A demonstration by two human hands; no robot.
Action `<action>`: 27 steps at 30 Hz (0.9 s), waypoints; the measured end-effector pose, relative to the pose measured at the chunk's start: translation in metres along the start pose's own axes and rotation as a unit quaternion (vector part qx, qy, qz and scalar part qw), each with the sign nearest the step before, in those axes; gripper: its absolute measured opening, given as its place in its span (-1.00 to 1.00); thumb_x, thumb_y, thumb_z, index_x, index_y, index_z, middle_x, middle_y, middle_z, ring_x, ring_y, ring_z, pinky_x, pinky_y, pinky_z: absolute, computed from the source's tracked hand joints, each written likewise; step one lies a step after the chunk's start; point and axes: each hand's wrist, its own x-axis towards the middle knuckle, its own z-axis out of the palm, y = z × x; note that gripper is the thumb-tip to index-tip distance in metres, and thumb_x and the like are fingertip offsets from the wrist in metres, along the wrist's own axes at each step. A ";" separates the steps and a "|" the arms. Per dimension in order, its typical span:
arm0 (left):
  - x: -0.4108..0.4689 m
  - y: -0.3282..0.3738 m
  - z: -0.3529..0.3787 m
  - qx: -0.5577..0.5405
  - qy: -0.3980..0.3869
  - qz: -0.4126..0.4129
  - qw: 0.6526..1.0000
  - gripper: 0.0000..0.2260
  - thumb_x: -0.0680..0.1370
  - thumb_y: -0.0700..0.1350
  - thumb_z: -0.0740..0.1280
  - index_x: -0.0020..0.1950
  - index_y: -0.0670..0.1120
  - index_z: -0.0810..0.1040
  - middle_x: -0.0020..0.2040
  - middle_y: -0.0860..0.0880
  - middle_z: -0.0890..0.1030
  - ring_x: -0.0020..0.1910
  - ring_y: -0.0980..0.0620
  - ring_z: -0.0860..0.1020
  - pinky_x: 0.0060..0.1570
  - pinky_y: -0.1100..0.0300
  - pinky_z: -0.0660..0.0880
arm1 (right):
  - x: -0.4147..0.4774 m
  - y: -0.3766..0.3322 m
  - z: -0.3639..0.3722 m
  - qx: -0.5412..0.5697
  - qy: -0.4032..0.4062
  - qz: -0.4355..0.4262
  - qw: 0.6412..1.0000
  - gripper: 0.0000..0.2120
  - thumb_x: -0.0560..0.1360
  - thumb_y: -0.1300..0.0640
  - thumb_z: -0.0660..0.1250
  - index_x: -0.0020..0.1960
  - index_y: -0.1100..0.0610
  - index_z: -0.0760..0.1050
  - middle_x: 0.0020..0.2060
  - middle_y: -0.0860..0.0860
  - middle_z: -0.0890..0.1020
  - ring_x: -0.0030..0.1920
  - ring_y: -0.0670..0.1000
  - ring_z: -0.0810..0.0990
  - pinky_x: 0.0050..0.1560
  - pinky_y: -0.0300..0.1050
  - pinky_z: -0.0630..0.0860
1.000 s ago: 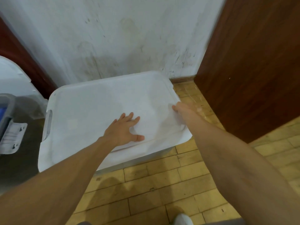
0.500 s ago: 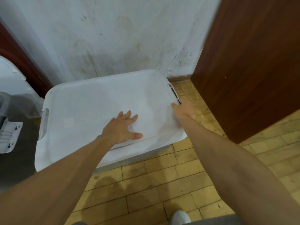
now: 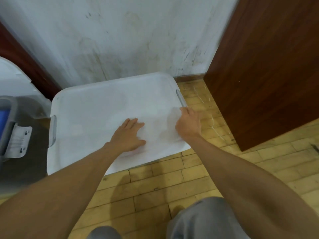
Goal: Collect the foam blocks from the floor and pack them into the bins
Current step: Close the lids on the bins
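The white lid [image 3: 103,107] lies flat over its bin, directly under your fingers, and it hides the bin's body from the head camera. Your left hand [image 3: 128,135] rests palm down on the near middle of the lid, fingers [image 3: 133,122] straight and slightly spread, thumb out to the right. Your right hand [image 3: 188,125] sits just right of those fingers, at the lid's right edge, with its back to the camera. One finger reaches forward and touches the near end of the grey latch [image 3: 180,100]. The other fingers bend down out of sight, so you cannot tell whether they grasp the edge or only rest on it. Well to the left of your left fingers, a second latch [image 3: 53,130] sits on the lid's opposite edge. Further left stands a second bin [image 3: 9,116] with a grey rim, something blue [image 3: 3,124] inside it and a white flap [image 3: 19,141] hanging off its side. Beyond your fingertips the lid's far edge meets a scuffed pale wall [image 3: 129,40]. Right of your right hand, across a strip of parquet floor [image 3: 155,185], stands a dark wooden panel [image 3: 267,66]. Below both forearms, a knee [image 3: 207,219] in grey cloth shows at the bottom edge.
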 end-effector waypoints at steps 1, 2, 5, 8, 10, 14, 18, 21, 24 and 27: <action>-0.005 0.007 -0.011 -0.022 -0.014 -0.020 0.999 -0.42 0.55 0.13 0.30 0.52 0.04 0.22 0.57 0.00 0.11 0.54 -0.04 0.07 0.44 0.03 0.13 | -0.007 -0.006 -0.013 0.007 -0.038 -0.012 0.999 -0.55 0.55 0.26 0.15 0.43 0.13 0.31 0.37 0.08 0.40 0.35 0.10 0.38 0.32 0.02 0.39; -0.015 0.013 -0.023 -0.050 -0.031 -0.039 0.997 -0.51 0.57 0.08 0.29 0.47 0.02 0.31 0.52 -0.03 0.22 0.48 -0.06 0.21 0.39 0.05 0.22 | -0.014 -0.013 -0.029 0.018 -0.086 -0.021 0.996 -0.57 0.56 0.24 0.16 0.42 0.10 0.34 0.34 0.06 0.44 0.32 0.07 0.42 0.26 -0.01 0.44; -0.069 0.027 -0.075 -0.102 -0.072 -0.064 0.990 -0.66 0.60 -0.01 0.25 0.37 -0.02 0.43 0.37 -0.08 0.41 0.30 -0.05 0.42 0.27 0.12 0.34 | -0.033 -0.044 -0.096 0.038 -0.247 -0.061 0.966 -0.69 0.59 0.17 0.19 0.32 0.07 0.46 0.18 0.00 0.56 0.15 0.00 0.54 0.08 -0.14 0.49; -0.145 0.035 -0.153 -0.127 -0.089 -0.076 0.985 -0.74 0.61 -0.06 0.24 0.29 -0.03 0.49 0.28 -0.06 0.49 0.18 0.01 0.45 0.17 0.21 0.36 | -0.055 -0.096 -0.186 -0.004 -0.348 -0.137 0.927 -0.76 0.59 0.09 0.22 0.20 0.09 0.55 0.12 0.00 0.61 0.10 0.02 0.58 0.11 -0.08 0.52; -0.199 0.039 -0.215 -0.139 -0.095 -0.093 0.981 -0.76 0.61 -0.07 0.23 0.26 -0.03 0.51 0.26 -0.03 0.51 0.17 0.01 0.47 0.14 0.20 0.40 | -0.071 -0.140 -0.246 -0.033 -0.373 -0.173 0.911 -0.77 0.59 0.04 0.22 0.16 0.08 0.57 0.09 -0.02 0.62 0.10 0.04 0.58 0.12 -0.03 0.53; -0.303 0.025 -0.326 -0.172 -0.063 -0.122 0.976 -0.78 0.60 -0.05 0.23 0.21 0.00 0.55 0.20 0.01 0.55 0.08 0.05 0.51 0.03 0.21 0.43 | -0.104 -0.245 -0.340 -0.068 -0.384 -0.243 0.888 -0.76 0.60 0.01 0.21 0.16 0.07 0.56 0.10 -0.03 0.62 0.09 0.02 0.58 0.14 -0.04 0.53; -0.399 -0.034 -0.385 -0.225 0.033 -0.189 0.955 -0.81 0.59 -0.05 0.22 0.15 -0.01 0.53 0.14 -0.01 0.56 0.06 0.01 0.51 -0.05 0.16 0.44 | -0.150 -0.358 -0.377 -0.078 -0.356 -0.308 0.879 -0.74 0.61 0.03 0.20 0.19 0.07 0.56 0.15 -0.05 0.61 0.14 0.00 0.55 0.13 -0.15 0.46; -0.471 -0.103 -0.407 -0.195 0.026 -0.185 0.963 -0.82 0.61 -0.06 0.21 0.03 -0.12 0.54 0.04 -0.08 0.56 0.08 -0.13 0.54 0.01 0.04 0.45 | -0.191 -0.445 -0.373 -0.103 -0.363 -0.342 0.861 -0.76 0.60 0.04 0.20 0.13 0.09 0.58 0.11 -0.01 0.62 0.11 0.02 0.56 0.16 -0.10 0.49; -0.545 -0.177 -0.437 -0.211 0.053 -0.197 0.956 -0.82 0.61 -0.01 0.23 0.07 -0.07 0.55 0.02 -0.05 0.59 0.05 -0.11 0.56 0.09 -0.01 0.51 | -0.236 -0.538 -0.372 -0.124 -0.366 -0.369 0.846 -0.79 0.59 0.09 0.18 -0.05 0.14 0.56 -0.10 0.01 0.60 -0.09 0.02 0.54 0.00 -0.06 0.49; -0.609 -0.239 -0.476 -0.215 0.101 -0.196 0.952 -0.87 0.58 -0.04 0.27 0.06 -0.01 0.57 0.04 -0.05 0.61 0.03 -0.07 0.57 0.09 -0.01 0.53 | -0.278 -0.620 -0.380 -0.129 -0.354 -0.377 0.846 -0.71 0.58 0.10 0.20 -0.32 0.01 0.41 -0.33 -0.09 0.46 -0.27 -0.03 0.45 -0.18 -0.11 0.35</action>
